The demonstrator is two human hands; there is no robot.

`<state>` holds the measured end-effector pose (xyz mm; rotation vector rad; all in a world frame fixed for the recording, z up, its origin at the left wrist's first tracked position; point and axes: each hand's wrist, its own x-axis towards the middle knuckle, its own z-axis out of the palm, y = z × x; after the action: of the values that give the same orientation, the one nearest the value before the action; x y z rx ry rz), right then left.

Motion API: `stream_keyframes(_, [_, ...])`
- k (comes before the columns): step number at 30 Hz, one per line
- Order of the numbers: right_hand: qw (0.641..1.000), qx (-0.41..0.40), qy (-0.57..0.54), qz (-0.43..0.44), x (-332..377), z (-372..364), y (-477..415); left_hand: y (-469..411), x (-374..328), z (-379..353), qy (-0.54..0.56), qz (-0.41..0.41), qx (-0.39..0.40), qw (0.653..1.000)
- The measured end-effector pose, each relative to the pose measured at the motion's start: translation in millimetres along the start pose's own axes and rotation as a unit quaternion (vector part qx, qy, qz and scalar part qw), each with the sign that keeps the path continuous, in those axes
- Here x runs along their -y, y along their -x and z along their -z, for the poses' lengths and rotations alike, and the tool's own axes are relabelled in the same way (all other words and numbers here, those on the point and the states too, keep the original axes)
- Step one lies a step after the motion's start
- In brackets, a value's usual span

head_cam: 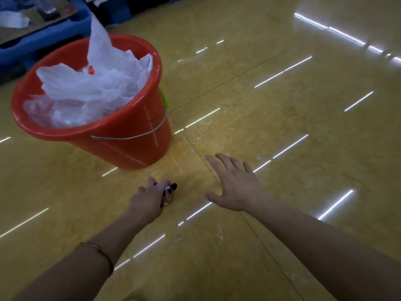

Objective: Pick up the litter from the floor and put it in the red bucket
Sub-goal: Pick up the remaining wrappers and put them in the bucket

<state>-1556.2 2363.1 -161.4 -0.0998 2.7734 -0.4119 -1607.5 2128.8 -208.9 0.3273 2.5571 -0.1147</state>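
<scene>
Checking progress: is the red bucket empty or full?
Nearly full: crumpled white plastic bags fill the red bucket to its rim, one sticking above.

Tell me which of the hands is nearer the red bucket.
Left. The left hand is close to the bucket on its near side, gripping a wrapper; the right hand is open, farther off to the right.

Red plastic bucket (130, 148) standing on the floor, wire handle down against its side, stuffed above the rim with crumpled white plastic bags (93, 88); small crumpled dark patterned wrapper (169, 195) just in front of bucket's base, pinched in left hand (147, 200), details blurred.
</scene>
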Motion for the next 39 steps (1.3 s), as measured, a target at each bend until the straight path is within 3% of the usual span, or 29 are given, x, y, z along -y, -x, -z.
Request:
stream_keyframes(7, [0.991,-0.079,-0.004,-0.106,-96.5,49.6,39.9,-24.3,-128.4,96.0,-0.02,-0.203,-0.106,0.973])
stream_keyframes(15, [0.958,-0.124,-0.044,-0.253,-191.6,39.9,146.3,-6.9,-283.5,112.1,-0.063,-0.355,-0.109,0.927])
stream_keyframes(30, [0.876,-0.073,-0.036,-0.474,-286.4,-30.5,323.3,72.1,-471.4,17.8,-0.115,-0.523,-0.038,0.844])
stream_keyframes(39, [0.823,-0.013,-0.107,-0.557,-324.9,-80.2,385.8,89.9,-520.6,-23.9,-0.126,-0.545,-0.021,0.829])
